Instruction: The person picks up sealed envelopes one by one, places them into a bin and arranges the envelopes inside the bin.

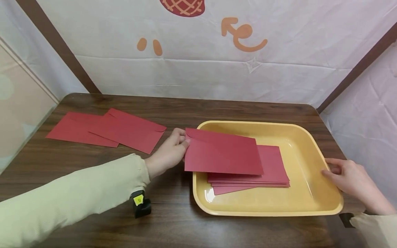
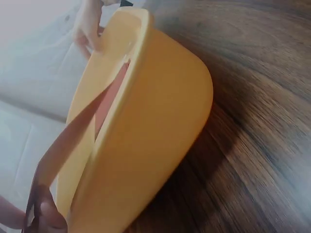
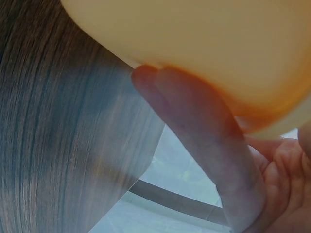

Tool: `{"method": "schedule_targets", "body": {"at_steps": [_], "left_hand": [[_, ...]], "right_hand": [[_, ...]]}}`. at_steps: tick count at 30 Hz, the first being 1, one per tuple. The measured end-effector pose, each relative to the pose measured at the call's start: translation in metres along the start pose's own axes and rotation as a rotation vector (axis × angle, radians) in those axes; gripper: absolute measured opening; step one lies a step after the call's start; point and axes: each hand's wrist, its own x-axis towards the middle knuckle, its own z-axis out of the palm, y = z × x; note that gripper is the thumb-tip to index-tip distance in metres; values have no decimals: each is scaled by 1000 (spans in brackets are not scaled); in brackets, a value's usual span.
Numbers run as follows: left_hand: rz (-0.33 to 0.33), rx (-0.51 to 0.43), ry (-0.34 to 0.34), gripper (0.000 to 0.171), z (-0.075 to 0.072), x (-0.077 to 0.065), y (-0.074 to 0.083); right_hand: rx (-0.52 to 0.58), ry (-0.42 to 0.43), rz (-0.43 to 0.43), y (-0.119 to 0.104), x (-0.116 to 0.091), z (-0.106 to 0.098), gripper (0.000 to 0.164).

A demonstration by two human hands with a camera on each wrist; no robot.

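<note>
My left hand (image 1: pixel 170 151) pinches a red paper envelope (image 1: pixel 223 151) by its left end, thumb on top. The envelope is held over the left part of a yellow plastic tray (image 1: pixel 263 214). Beneath it, a small pile of red envelopes (image 1: pixel 274 165) lies on the tray's floor, partly covered. In the left wrist view the held envelope (image 2: pixel 68 138) slants across the tray's rim, its far end down near the pile. My right hand (image 1: pixel 353 177) grips the tray's right rim, thumb inside; the right wrist view shows fingers (image 3: pixel 194 116) against the tray's outer wall.
Two more red envelopes overlap on the left of the table, the upper one (image 1: pixel 130 131) partly over the lower one (image 1: pixel 74 129). The dark wood table (image 1: pixel 167 230) has its back edge against a white printed curtain (image 1: pixel 192 75).
</note>
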Motion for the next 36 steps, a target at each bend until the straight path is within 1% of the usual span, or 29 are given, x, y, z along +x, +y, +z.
{"method": "schedule_targets", "body": {"at_steps": [4, 8, 11, 13, 18, 24, 26, 31, 33, 36], "left_hand": [[40, -25, -25, 28, 12, 9, 0], [70, -42, -56, 28, 23, 16, 4], [80, -39, -76, 30, 30, 21, 8], [78, -16, -84, 32, 34, 23, 10], [39, 72, -75, 40, 43, 27, 15], [21, 157, -63, 40, 50, 30, 19], [9, 219, -61, 40, 52, 32, 21], [-44, 436, -87, 56, 59, 37, 28], [-63, 478, -94, 61, 62, 38, 31], [-95, 507, -90, 59, 65, 39, 32]], "right_hand": [[3, -2, 2, 0, 0, 0, 51], [3, 4, 3, 1, 0, 0, 50], [6, 0, 10, 1, 0, 0, 51], [7, -1, 11, 1, 0, 0, 51], [10, -1, 11, 1, 0, 0, 51], [12, -8, 15, 1, 0, -1, 51], [10, -8, 16, 0, 0, -1, 52], [8, -12, 17, 1, 1, -1, 52], [6, -11, 17, 1, 1, -1, 52], [6, -12, 16, 1, 1, -1, 52]]}}
